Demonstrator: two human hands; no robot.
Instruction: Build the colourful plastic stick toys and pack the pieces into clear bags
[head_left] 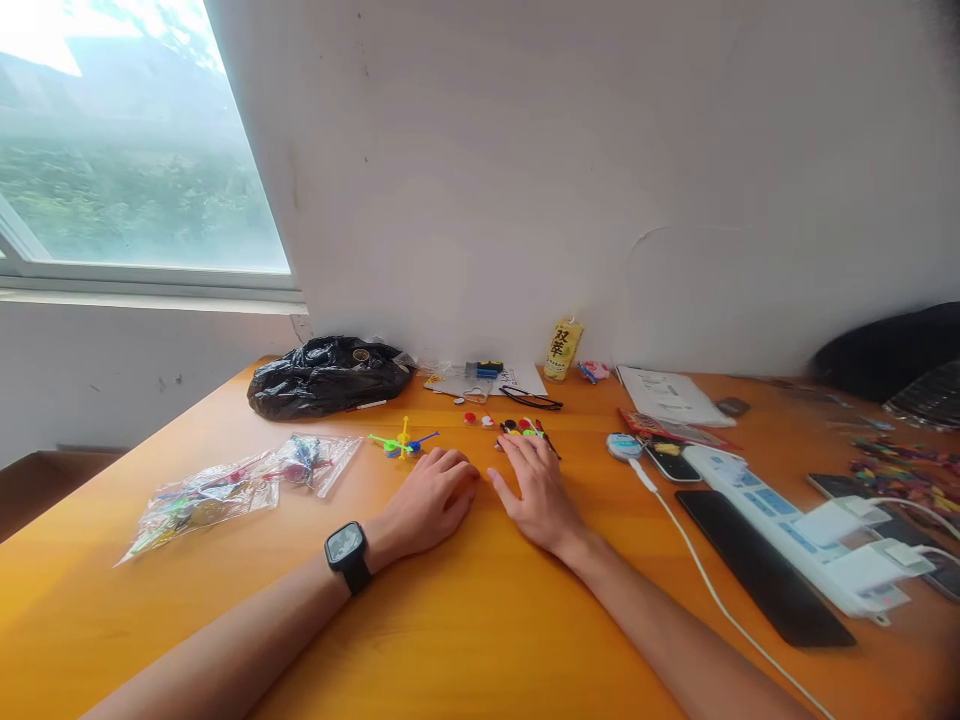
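Faces a plain white wall (465, 180) above a glossy orange-brown wooden tabletop (450, 620). At upper left, a pale-framed glass window (135, 150) with green foliage beyond. Against the wall at back left, a crumpled black plastic bag (322, 378). On the right, a long white power strip (795, 530) with white chargers plugged in, and just beside it a flat black rectangular slab (757, 565). At left, two clear plastic packets (214, 500) (307, 462) of colourful parts, one next to the other. Near the back right, a stack of white printed papers (671, 397). Rests the left hand (424, 500) palm down on the tabletop, with fingers loosely curled and close together. Stretches the right hand (536, 495) forward, with fingers slightly spread and thumb well apart. By the wall, an upright yellow drink container (563, 350) with dark lettering. Just beyond the left hand, a green, yellow and blue spoked plastic toy (403, 442). On the left wrist, a black square-faced watch (345, 545). At the right fingertips, a cluster of small multicoloured plastic pieces (527, 426); cannot tell whether touching any. Left of that, a small round red piece (469, 418).
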